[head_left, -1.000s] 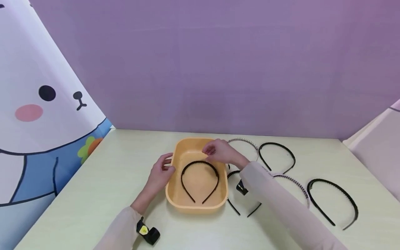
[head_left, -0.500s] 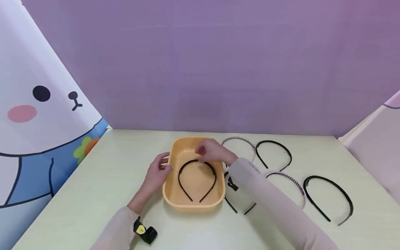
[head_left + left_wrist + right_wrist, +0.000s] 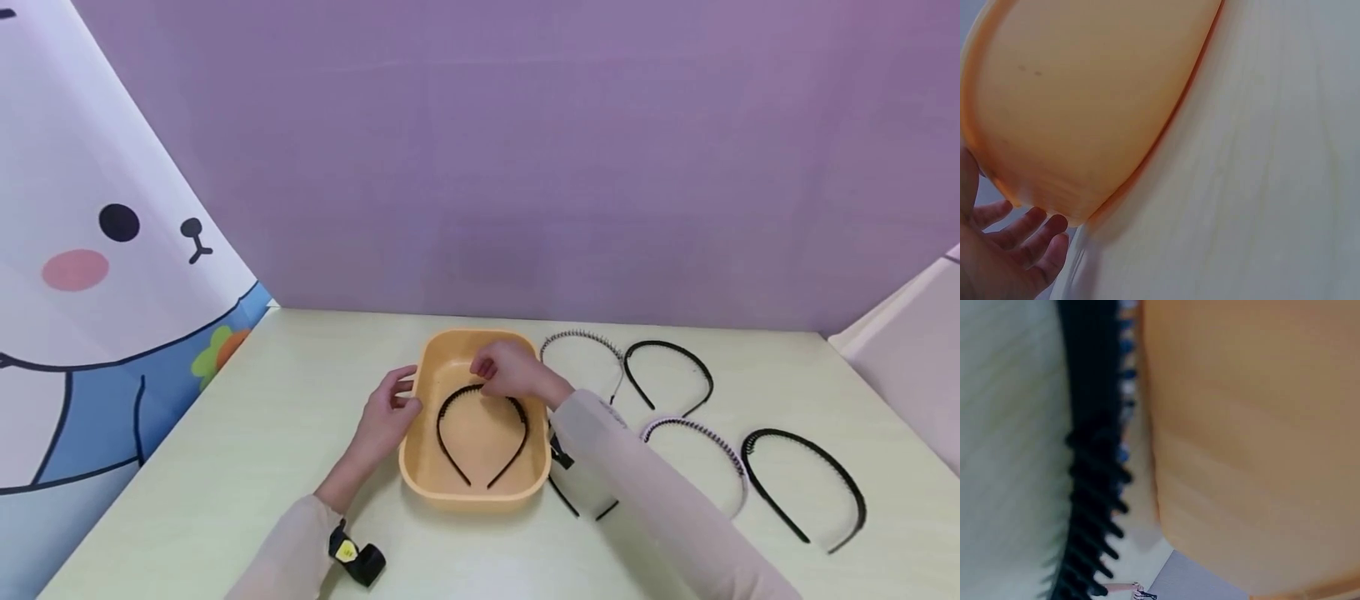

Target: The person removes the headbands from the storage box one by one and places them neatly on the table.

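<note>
Inside the pale orange plastic tray (image 3: 474, 504) lies a black toothed headband (image 3: 442, 437), its arch at the back and its two ends toward me. My left hand (image 3: 384, 421) is at the tray's left side, fingertips and thumb touching the wall with the fingers loosely bent; the left wrist view shows the fingertips (image 3: 1035, 215) against the outside. My right hand (image 3: 510, 369) reaches over the tray's right rim, and its lower edge covers part of the headband's arch. Whether its fingertips pinch the band is hidden. No right fingers appear in the right wrist view.
Right of the tray, several headbands lie on the pale table (image 3: 315, 350), including a black headband (image 3: 671, 346), a light-and-dark headband (image 3: 708, 431) and another black headband (image 3: 817, 454). My right sleeve (image 3: 660, 500) covers parts of some. A purple backdrop (image 3: 480, 167) stands behind the table.
My right hand has moved left and slightly lower, over the arch of the headband in the tray. My left hand stays on the tray, and the headband keeps its place.
</note>
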The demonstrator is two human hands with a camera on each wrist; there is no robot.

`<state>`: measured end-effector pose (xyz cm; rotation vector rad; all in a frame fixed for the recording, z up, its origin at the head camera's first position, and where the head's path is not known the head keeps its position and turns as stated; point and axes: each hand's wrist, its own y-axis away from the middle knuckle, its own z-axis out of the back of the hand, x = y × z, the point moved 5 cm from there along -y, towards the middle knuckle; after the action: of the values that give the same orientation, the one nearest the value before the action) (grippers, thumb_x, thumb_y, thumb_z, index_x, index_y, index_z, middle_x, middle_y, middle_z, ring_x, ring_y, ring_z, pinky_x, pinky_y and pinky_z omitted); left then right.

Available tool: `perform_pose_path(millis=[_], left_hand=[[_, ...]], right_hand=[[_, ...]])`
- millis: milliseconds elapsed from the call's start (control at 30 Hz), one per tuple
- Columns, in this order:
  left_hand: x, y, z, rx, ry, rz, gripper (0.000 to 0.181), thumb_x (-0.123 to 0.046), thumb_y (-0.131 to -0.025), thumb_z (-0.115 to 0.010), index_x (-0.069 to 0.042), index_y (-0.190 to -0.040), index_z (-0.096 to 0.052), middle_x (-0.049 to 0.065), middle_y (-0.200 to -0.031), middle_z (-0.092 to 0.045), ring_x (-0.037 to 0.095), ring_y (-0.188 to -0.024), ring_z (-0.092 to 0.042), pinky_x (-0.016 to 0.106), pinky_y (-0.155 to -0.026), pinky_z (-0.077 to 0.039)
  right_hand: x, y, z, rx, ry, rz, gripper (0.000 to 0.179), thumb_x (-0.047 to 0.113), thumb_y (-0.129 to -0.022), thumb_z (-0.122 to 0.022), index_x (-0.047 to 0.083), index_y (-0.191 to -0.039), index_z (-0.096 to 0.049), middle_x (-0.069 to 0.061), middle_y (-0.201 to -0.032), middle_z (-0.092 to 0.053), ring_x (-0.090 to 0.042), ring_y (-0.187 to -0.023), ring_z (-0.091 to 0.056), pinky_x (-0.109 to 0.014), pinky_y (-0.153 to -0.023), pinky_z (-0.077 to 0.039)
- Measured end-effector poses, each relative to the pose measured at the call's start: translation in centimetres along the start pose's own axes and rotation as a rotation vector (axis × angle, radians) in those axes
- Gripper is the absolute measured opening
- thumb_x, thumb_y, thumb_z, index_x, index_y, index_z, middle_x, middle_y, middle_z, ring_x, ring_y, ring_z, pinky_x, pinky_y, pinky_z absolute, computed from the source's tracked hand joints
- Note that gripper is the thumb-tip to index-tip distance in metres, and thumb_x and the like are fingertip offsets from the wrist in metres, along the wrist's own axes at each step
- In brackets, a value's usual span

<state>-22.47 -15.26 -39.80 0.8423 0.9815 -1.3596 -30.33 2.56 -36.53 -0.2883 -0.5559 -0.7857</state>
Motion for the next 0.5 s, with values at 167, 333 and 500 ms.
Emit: perform_pose_path(millis=[167,333,500], left_hand=[[-0.3,0.0,0.15,0.0,-0.001,0.0,0.053,-0.005,-0.086,-0.051,-0.007,-0.139,-0.044,0.022,-0.126,-0.057,0.027,-0.1,-0.059,0.032,-0.081,-0.051],[-0.35,0.01,0.17,0.007,-0.005,0.006,0.053,-0.005,-0.086,-0.05,-0.006,-0.139,-0.043,0.022,-0.126,-0.056,0.027,-0.1,-0.059,0.032,-0.082,-0.051],[-0.23,0.07,0.23,0.0,0.004,0.016,0.053,-0.005,-0.085,-0.051,-0.007,-0.138,-0.044,0.021,-0.125,-0.057,0.027,-0.099,-0.059,0.032,-0.081,-0.051]], right_hand=[[0.08,-0.01,-0.06,0.006,0.03,-0.004,0.024,-0.001,-0.076,-0.072,0.0,-0.099,-0.068,-0.012,-0.096,-0.07,-0.02,-0.089,-0.065,-0.027,-0.079,-0.053],[0.16,0.06,-0.19,0.009,0.064,0.0,0.023,-0.001,-0.075,-0.073,0.0,-0.097,-0.068,-0.01,-0.093,-0.07,-0.019,-0.087,-0.065,-0.025,-0.077,-0.052],[0.43,0.18,-0.26,0.021,0.092,0.003,0.022,-0.001,-0.076,-0.071,0.002,-0.097,-0.069,-0.009,-0.093,-0.07,-0.017,-0.086,-0.065,-0.024,-0.077,-0.052]])
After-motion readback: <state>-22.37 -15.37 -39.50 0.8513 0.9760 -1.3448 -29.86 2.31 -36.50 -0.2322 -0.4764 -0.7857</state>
